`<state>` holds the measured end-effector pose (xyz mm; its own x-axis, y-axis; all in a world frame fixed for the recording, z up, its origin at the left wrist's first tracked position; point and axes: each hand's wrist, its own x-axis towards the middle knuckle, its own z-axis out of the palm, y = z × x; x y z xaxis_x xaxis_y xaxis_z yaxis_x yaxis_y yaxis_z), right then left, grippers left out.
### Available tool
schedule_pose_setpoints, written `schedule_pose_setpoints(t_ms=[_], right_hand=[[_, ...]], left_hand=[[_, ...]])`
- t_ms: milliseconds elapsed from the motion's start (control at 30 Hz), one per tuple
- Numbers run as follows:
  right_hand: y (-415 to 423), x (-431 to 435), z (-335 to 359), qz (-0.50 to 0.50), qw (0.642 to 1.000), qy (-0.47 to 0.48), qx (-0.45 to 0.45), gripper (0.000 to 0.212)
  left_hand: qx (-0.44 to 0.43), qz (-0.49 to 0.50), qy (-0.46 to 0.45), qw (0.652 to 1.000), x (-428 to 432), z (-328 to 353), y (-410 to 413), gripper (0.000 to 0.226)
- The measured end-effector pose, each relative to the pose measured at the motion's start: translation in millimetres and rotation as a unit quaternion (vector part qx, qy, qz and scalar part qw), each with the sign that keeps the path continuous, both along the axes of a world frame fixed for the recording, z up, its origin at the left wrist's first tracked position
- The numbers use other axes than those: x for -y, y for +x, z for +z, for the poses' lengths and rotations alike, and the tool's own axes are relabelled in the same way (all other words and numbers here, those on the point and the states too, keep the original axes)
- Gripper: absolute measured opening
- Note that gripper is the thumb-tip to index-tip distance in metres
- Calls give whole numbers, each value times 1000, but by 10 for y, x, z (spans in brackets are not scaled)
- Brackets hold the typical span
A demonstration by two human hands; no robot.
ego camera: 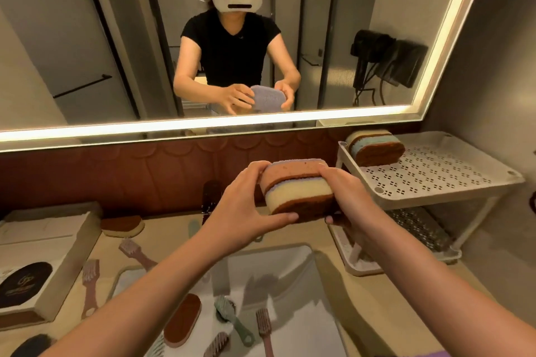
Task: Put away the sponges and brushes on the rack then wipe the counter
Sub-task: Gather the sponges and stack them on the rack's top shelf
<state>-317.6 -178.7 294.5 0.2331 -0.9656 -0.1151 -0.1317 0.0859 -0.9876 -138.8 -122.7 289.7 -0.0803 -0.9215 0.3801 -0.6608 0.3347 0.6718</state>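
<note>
My left hand (243, 206) and my right hand (345, 194) together hold a stack of sponges (298, 188) with brown, purple and cream layers, raised above the counter in front of the mirror. To the right stands a white two-tier rack (452, 182); another stack of sponges (375, 148) lies on its top shelf at the back left corner. A brown sponge (123, 226) rests on the counter at the back left. A brown sponge (182, 319), a green brush (232, 319) and a pink brush (265, 327) lie in the sink (290, 275). Pink brushes (90, 281) lie on the counter to the left.
A large mirror (87, 38) covers the wall ahead. A cream box (49, 243) with a black oval label sits at the left of the counter. A dark faucet (210, 197) stands behind the sink. The rack's lower shelf (417, 226) is a perforated tray.
</note>
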Motion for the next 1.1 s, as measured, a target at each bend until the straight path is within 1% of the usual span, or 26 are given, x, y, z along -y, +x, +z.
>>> schedule_pose_setpoints(t_ms=[100, 167, 200, 233, 333, 433, 533, 633, 733, 800, 900, 1000, 1100], right_hand=[[-224, 132, 146, 25, 999, 21, -32, 42], [-416, 215, 242, 52, 997, 35, -52, 59], [-511, 256, 280, 65, 995, 38, -63, 65], [-634, 309, 312, 69, 994, 42, -69, 66], [-886, 466, 335, 46, 995, 60, -63, 52], [-1098, 689, 315, -5, 997, 63, -51, 50], [-1280, 894, 283, -34, 995, 46, -81, 48], [-1410, 1043, 235, -68, 989, 16, -127, 34], [-1469, 1159, 163, -98, 982, -8, -159, 23], [-1499, 1243, 97, -116, 979, -13, -167, 25], [-1522, 1337, 0, -132, 977, -5, -167, 31], [-1519, 1413, -79, -152, 974, -16, -170, 34], [-1519, 1463, -150, -171, 970, -31, -172, 34]], left_hand=[[-5, 0, -16, 1000, 192, 139, -114, 69], [-9, -9, -5, 1000, 328, 209, -180, 62], [-9, -17, 7, 1000, 392, 229, -219, 59], [-5, -30, 18, 999, 483, 261, -301, 56], [7, -56, 35, 998, 714, 309, -542, 53], [9, -61, 35, 997, 967, 291, -837, 58], [43, -51, 32, 997, 1203, 181, -1083, 62], [91, -26, 53, 994, 1394, 42, -1265, 67], [111, 7, 62, 992, 1501, -71, -1421, 65], [106, 27, 60, 992, 1537, -137, -1502, 63], [93, 48, 63, 993, 1581, -212, -1577, 64], [132, 79, 46, 987, 1607, -226, -1629, 56], [210, 104, 35, 972, 1603, -221, -1707, 55]])
